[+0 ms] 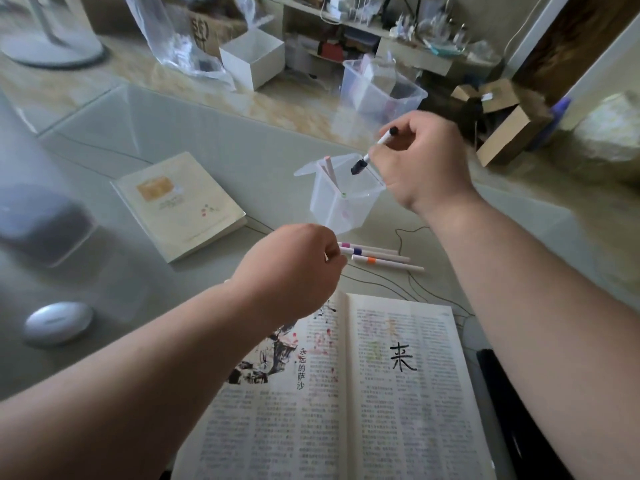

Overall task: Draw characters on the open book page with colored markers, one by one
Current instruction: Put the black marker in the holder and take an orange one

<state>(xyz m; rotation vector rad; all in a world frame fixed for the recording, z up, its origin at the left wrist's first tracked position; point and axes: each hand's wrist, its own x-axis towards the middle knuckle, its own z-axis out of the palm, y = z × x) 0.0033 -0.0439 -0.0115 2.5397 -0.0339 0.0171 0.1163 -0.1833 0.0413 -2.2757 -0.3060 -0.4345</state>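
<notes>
The open book (429, 410) lies at the bottom, a black character (401, 356) drawn on its right page and faint coloured marks above it. My right hand (422, 164) grips a white marker with black ends (375, 147), tilted tip-down over a clear plastic container (332, 209). A pink marker (330, 171) and a green-tipped one stand in that container. My left hand (294, 268) hovers beyond the book, fingers pinched on the end of a purple-banded marker (374, 253). That marker lies between a pink-banded marker (370, 247) and an orange-banded one (384, 263).
A closed cream book (180, 206) lies to the left on the glass table. A white oval device (57, 322) sits at the near left. A thin black cable (401, 237) runs past the markers. Boxes, bags and a clear bin (381, 88) crowd the floor behind.
</notes>
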